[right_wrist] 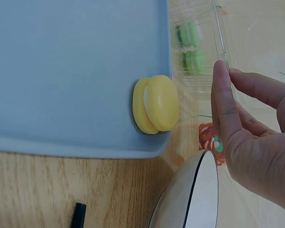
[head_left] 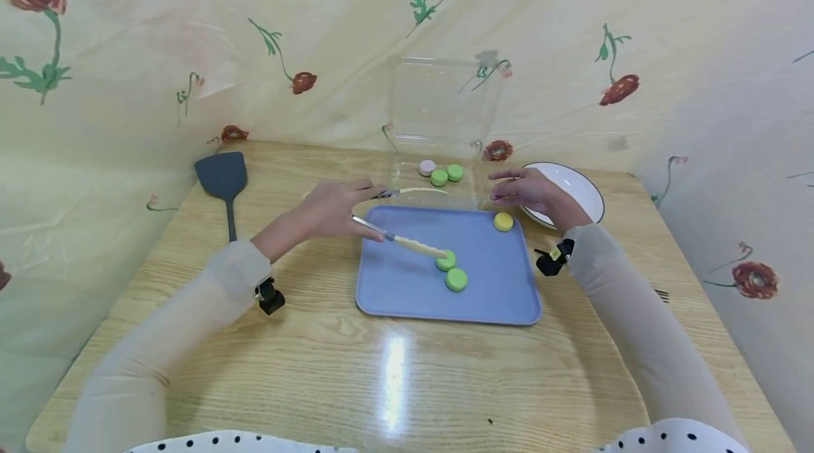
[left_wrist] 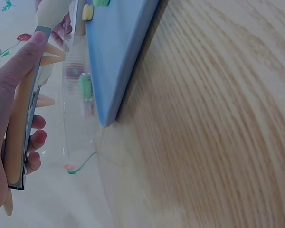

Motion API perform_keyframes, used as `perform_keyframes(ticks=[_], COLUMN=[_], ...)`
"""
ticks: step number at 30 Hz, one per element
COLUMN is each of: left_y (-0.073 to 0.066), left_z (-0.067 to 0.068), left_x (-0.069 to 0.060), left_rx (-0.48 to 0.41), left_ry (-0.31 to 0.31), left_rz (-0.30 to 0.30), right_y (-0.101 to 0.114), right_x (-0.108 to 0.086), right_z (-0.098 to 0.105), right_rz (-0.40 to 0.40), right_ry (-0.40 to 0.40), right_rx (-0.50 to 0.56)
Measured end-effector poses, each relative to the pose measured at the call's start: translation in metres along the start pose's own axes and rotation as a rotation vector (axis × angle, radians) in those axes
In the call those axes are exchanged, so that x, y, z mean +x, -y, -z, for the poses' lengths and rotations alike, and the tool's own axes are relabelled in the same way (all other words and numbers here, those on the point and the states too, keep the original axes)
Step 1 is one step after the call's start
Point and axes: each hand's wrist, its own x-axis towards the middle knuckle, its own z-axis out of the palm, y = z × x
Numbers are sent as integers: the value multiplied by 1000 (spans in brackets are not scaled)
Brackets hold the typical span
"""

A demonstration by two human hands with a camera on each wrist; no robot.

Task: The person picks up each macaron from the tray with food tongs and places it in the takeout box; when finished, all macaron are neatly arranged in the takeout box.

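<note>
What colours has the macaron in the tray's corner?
The macaron is yellow, white inside, clearest in the right wrist view.

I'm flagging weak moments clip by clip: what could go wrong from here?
The tongs in the left hand have one tip over one of two close-set green macarons, so closing them could nudge both. The yellow macaron sits at the corner of the tray; a bump might push it off. The right hand is right beside the clear container, and could knock it.
</note>
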Motion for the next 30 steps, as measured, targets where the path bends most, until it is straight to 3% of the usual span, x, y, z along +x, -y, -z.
perform_keyframes(ticks=[5, 9, 17, 30], left_y=[-2, -4, -8, -15], left_z=[-6, -10, -17, -21], left_x=[0, 0, 2, 9], left_rx=[6, 35, 54, 46], left_ry=[37, 22, 2, -10], left_rz=[-36, -87, -130, -113], right_y=[0, 0, -1, 0], right_x=[0, 0, 0, -1], right_z=[0, 0, 0, 0], right_rz=[0, -3, -1, -5], right_ry=[-3, -4, -4, -5], right_rx=[-2, -2, 0, 20])
